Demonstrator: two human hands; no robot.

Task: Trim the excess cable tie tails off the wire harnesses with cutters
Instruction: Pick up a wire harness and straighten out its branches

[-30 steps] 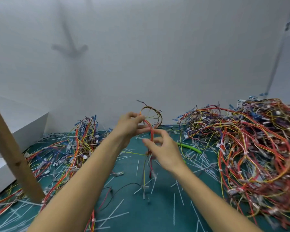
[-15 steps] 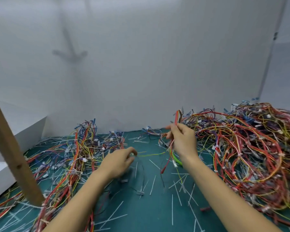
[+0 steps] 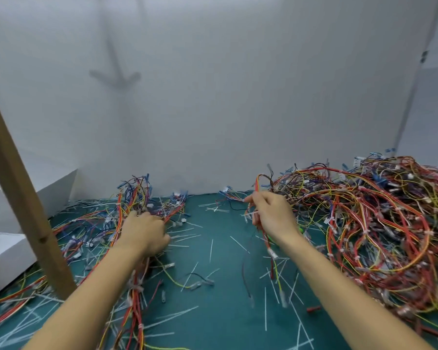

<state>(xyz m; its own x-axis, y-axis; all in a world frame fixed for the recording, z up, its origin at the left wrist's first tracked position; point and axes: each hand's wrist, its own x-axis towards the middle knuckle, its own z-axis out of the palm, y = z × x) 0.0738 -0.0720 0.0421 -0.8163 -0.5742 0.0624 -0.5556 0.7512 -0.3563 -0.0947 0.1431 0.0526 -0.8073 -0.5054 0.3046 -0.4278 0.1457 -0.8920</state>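
My right hand (image 3: 272, 217) grips a red and orange wire harness (image 3: 259, 180). Its loop sticks up above my fingers and its ends hang down to the green mat (image 3: 220, 311), beside the big tangled harness pile (image 3: 379, 223) on the right. My left hand (image 3: 144, 234) lies on the smaller harness pile (image 3: 134, 198) on the left, with its fingers bent down among the wires; whether they grip any is hidden. A bit of a green object (image 3: 300, 229) shows behind my right wrist. No cutters are plainly visible.
Cut white tie tails (image 3: 265, 309) and loose wires litter the mat between the piles. A slanted wooden post (image 3: 23, 198) stands at the left, with white boxes (image 3: 5, 258) behind it. A white wall closes the back.
My hands have separated. The right hand carried the harness right to the big pile's edge. The left hand let go of it and dropped onto the left pile.
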